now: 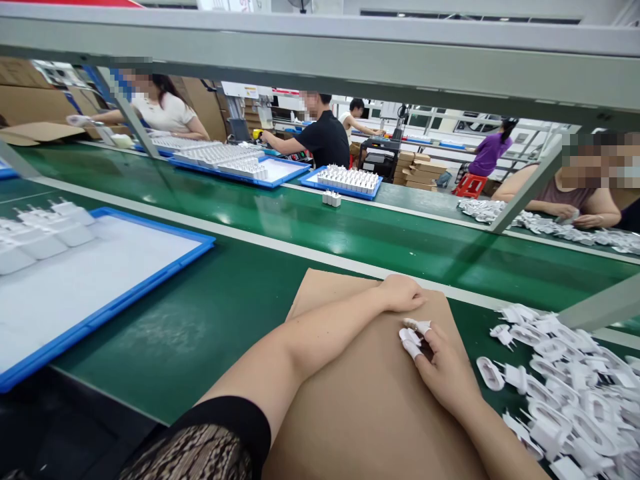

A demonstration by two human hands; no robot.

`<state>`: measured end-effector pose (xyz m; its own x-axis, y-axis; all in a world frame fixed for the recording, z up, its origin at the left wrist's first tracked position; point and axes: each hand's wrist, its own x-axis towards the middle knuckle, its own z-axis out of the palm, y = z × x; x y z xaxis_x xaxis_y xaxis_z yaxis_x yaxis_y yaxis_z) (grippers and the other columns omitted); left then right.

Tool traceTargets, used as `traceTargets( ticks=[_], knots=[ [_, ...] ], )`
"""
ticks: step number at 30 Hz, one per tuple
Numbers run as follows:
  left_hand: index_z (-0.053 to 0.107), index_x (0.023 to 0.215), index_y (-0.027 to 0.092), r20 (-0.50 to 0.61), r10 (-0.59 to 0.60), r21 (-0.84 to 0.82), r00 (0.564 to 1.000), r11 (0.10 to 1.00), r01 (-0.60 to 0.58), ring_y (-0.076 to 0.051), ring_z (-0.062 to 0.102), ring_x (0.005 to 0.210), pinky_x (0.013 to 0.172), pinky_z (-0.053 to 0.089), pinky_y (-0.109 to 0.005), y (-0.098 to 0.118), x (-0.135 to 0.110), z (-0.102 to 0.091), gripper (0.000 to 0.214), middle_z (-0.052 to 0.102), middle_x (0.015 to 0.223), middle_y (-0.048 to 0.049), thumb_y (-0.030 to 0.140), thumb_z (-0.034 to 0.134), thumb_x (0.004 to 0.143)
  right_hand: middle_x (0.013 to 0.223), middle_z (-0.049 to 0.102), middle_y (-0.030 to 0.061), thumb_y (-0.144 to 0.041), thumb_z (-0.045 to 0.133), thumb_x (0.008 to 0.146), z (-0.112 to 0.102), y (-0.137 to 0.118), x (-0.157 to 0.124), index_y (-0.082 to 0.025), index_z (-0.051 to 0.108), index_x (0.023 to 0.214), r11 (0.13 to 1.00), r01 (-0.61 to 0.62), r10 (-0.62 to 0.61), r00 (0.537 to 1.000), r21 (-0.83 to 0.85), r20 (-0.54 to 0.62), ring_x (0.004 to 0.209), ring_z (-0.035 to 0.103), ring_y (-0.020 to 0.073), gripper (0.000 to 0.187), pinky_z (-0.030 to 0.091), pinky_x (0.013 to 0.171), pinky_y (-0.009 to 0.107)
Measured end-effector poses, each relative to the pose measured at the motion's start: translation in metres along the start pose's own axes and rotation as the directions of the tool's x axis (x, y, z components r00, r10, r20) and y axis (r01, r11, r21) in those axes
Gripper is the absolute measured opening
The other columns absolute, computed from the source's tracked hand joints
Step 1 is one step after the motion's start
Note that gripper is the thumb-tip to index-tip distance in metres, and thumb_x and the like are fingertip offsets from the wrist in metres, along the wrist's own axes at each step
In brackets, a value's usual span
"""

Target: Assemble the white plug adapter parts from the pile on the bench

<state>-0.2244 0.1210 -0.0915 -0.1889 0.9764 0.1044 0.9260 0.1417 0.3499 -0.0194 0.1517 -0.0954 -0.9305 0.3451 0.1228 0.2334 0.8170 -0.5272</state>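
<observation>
A long green assembly-line surface (240, 300) is stretching across the view under a grey metal shelf rail (320, 50), and co-workers are sitting and standing along its far side. One co-worker (585, 193) is sitting at the far right, with both hands at a heap of white cables (560, 227). Beyond the belt, a blue-rimmed tray (345, 193) is carrying rows of white charger plugs. Nearer, on the left, a blue-framed white tray (150, 288) is holding large white charger adapters (45, 230) at its far corner.

Right in front of the person, a brown cardboard sheet (365, 413) is lying on the surface, and a loose pile of white coiled cables with plugs (565, 393) is spreading just beside it on the right. A black lace sleeve (200, 440) is covering the upper left arm. The left hand (400, 293) is resting on the sheet, its fingers lying flat and together. The right hand (445, 370) is resting on the sheet just beside it, with its fingers curled and their tips close together. Small white pieces (416, 325) are sitting at those fingertips, just above the cardboard. They are too small to identify, so whether the fingers are clamped on them cannot be told.
</observation>
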Motion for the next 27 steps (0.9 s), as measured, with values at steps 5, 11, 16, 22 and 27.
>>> traceTargets(
  ticks=[5, 11, 16, 22, 27],
  knots=[
    [0.069, 0.075, 0.02, 0.008, 0.0, 0.003, 1.0, 1.0, 0.0, -0.023, 0.067, 0.087, 0.066, 0.04, -0.032, -0.0001, -0.0005, -0.0013, 0.042, 0.076, 0.094, -0.0081, 0.045, 0.046, 0.101, 0.103, 0.062, 0.0073, -0.029, 0.049, 0.093, -0.0007, 0.0012, -0.0011, -0.026, 0.064, 0.133, 1.0, -0.002, 0.003, 1.0, -0.03, 0.025, 0.094, 0.063, 0.0254, 0.043, 0.052, 0.079, 0.04],
    [0.068, 0.075, 0.02, 0.006, -0.007, 0.002, 1.0, 1.0, 0.007, -0.022, 0.066, 0.085, 0.066, 0.038, -0.031, 0.0005, -0.0006, -0.0017, 0.042, 0.075, 0.092, -0.0074, 0.045, 0.046, 0.1, 0.097, 0.06, 0.007, -0.028, 0.047, 0.093, -0.0003, 0.0028, -0.0011, -0.023, 0.066, 0.1, 0.998, 0.004, -0.003, 0.999, -0.061, 0.032, 0.09, 0.061, 0.0245, 0.02, 0.049, 0.074, 0.038],
    [0.069, 0.076, 0.019, 0.012, -0.006, 0.009, 1.0, 1.0, 0.006, -0.023, 0.066, 0.086, 0.062, 0.036, -0.032, 0.0017, -0.0022, -0.0033, 0.042, 0.075, 0.093, -0.0072, 0.045, 0.046, 0.101, 0.1, 0.06, 0.0061, -0.029, 0.048, 0.094, 0.0004, 0.0047, -0.0016, -0.024, 0.065, 0.104, 0.997, -0.01, 0.014, 0.999, -0.077, 0.049, 0.092, 0.061, 0.0241, 0.021, 0.048, 0.075, 0.037],
    [0.071, 0.078, 0.019, 0.012, 0.005, 0.002, 1.0, 1.0, -0.005, -0.023, 0.065, 0.083, 0.065, 0.038, -0.032, -0.0001, -0.0008, -0.0018, 0.041, 0.075, 0.092, -0.0077, 0.044, 0.046, 0.1, 0.099, 0.06, 0.0054, -0.028, 0.048, 0.095, 0.0005, 0.0049, -0.0038, -0.024, 0.066, 0.108, 0.997, -0.016, 0.019, 0.999, -0.072, 0.039, 0.088, 0.061, 0.0226, 0.022, 0.047, 0.071, 0.035],
    [0.07, 0.077, 0.019, -0.001, 0.007, 0.003, 1.0, 1.0, -0.007, -0.023, 0.065, 0.084, 0.065, 0.038, -0.033, -0.0008, -0.0003, -0.0007, 0.04, 0.075, 0.091, -0.0078, 0.044, 0.047, 0.099, 0.096, 0.059, 0.0056, -0.028, 0.048, 0.094, 0.0012, 0.0047, -0.0034, -0.023, 0.065, 0.098, 0.998, 0.002, -0.001, 1.0, -0.068, 0.02, 0.083, 0.059, 0.0216, 0.018, 0.046, 0.071, 0.035]
  ],
)
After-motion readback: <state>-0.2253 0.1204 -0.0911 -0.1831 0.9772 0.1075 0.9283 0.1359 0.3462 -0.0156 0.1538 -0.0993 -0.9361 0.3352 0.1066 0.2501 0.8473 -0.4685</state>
